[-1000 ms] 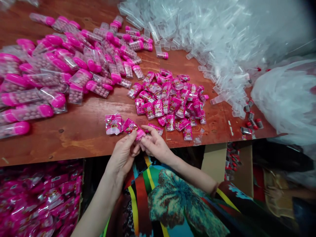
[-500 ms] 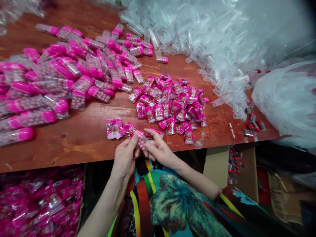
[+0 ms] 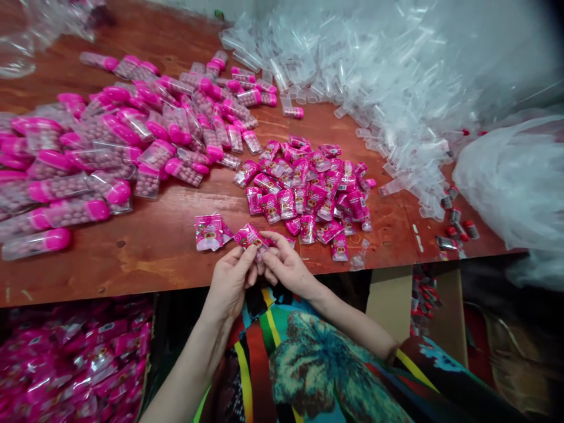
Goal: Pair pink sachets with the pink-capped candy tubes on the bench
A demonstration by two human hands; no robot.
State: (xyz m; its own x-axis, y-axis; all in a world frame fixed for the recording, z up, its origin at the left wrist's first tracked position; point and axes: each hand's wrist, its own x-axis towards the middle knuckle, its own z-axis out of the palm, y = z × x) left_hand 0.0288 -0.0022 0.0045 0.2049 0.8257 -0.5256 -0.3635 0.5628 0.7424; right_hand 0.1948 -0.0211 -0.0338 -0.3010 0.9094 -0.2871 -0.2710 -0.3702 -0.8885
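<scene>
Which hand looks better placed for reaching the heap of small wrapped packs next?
Probably the right hand: it is nearer the heap of small wrapped packs, while the left hand lies farther left. Both hands appear engaged with one pink packet, so the right would first need freeing.

Worktop point(image 3: 154, 270): bead-filled containers point(image 3: 101, 141) heaped left, wrapped packs point(image 3: 308, 197) piled centre, loose tubes point(image 3: 352, 70) heaped behind and right. Plastic bag point(image 3: 515, 182) far right, small vials point(image 3: 470, 230) at its near-left side. Left hand point(image 3: 231, 279) and right hand point(image 3: 286, 267) at front edge, held wrapper point(image 3: 249, 236) between; flat wrapper point(image 3: 208, 232) left of them. Below worktop: more wrappers point(image 3: 97, 358) left, carton point(image 3: 388, 296) right.
</scene>
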